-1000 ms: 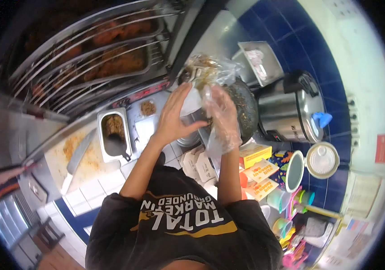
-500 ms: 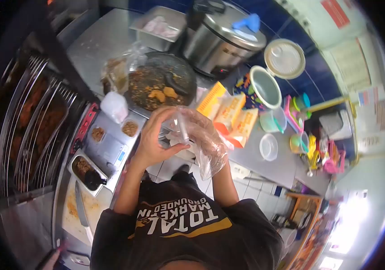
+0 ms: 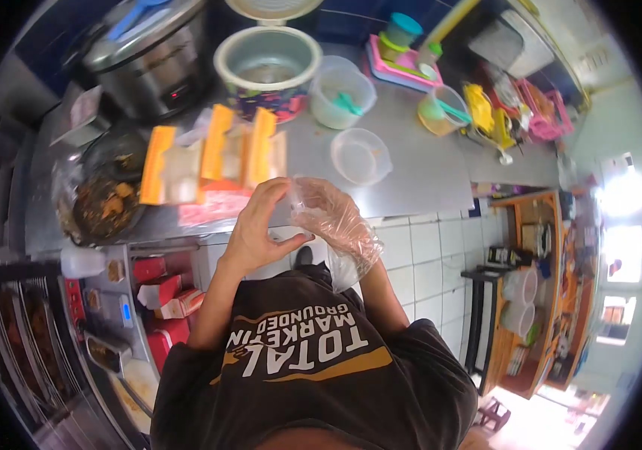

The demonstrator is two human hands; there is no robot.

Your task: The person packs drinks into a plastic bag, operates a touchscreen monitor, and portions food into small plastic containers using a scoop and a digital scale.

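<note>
Both my hands are raised close together in front of my chest, over the counter's front edge. My left hand [image 3: 253, 234] is bare, its fingers and thumb curved apart in a C shape with nothing visible between them. Its fingertips are close to the edge of a clear plastic covering [image 3: 358, 262], and I cannot tell whether they touch it. That loose, glove-like plastic wraps my right hand [image 3: 328, 214] and hangs wrinkled around the wrist. Through it, the right fingers look bent but not closed on anything. Beyond the hands stand orange-and-white paper food sleeves [image 3: 219, 154] on the counter.
A steel counter [image 3: 433, 180] holds a patterned pot [image 3: 302, 109], a clear tub [image 3: 343, 97], a clear bowl [image 3: 362, 156] and a large cooker [image 3: 148, 67]. A dark pan of food [image 3: 107, 206] stands left. Wooden shelving [image 3: 512, 300] is at right, beyond white floor tiles [image 3: 429, 247].
My view has swung to the right, so the pan and cooker now lie farther left and the sleeves are nearer my hands. The hands stay close together, the plastic still around the right one.
</note>
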